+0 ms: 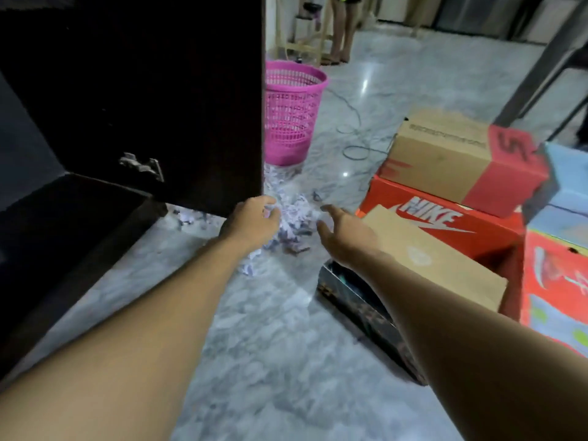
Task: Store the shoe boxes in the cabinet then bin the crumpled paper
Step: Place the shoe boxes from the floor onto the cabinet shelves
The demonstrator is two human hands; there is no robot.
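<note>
Crumpled white paper [294,218] lies in a heap on the marble floor beside the dark cabinet door [152,90]. My left hand [251,222] is over the heap's left edge with fingers curled onto some paper. My right hand [340,235] hovers at the heap's right side, fingers spread, holding nothing. A pink mesh bin [291,113] stands just beyond the heap. Shoe boxes are stacked on the right: a red Nike box [445,224], a brown and red box [461,160] on top, and a plain brown box [436,262] leaning under my right forearm.
The open cabinet [63,233] fills the left side. A dark open box [359,300] lies on the floor under my right arm. More red and blue boxes [560,265] sit at far right. A cable [356,151] runs across the floor. A person's legs [342,30] stand far back.
</note>
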